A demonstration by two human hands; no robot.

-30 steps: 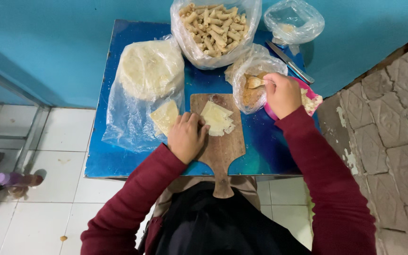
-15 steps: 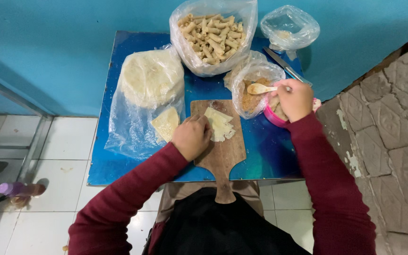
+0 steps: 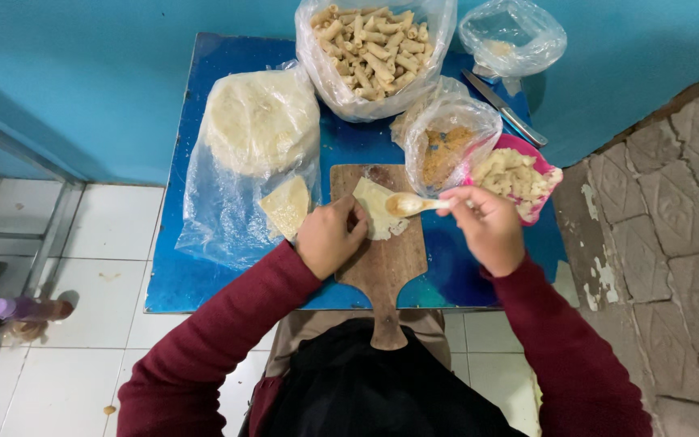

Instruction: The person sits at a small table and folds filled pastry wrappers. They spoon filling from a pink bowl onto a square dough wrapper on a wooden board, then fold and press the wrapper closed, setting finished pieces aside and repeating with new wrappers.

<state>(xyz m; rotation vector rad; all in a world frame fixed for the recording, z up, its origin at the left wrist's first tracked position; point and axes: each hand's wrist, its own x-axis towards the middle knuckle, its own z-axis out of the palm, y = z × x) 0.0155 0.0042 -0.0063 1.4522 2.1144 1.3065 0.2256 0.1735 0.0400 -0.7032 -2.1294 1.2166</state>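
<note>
The left hand (image 3: 329, 237) pressed down a pale wrapper (image 3: 376, 208) on the wooden board (image 3: 382, 259), fingers flat, while the right hand (image 3: 489, 227) gripped a spoon (image 3: 411, 203) of filling over it. The wrapper lay unrolled; a bag of finished rolls (image 3: 370, 47) stood behind. The blue table (image 3: 204, 275) stood against a blue wall on white tiled floor.

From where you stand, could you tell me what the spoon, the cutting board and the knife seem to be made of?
The spoon in the right hand looks like pale plastic or light wood, smooth and matte; I cannot tell which. The cutting board appears to be unfinished brown wood, with visible grain and a worn surface. The knife seems metal: grey and shiny along its length.
</note>
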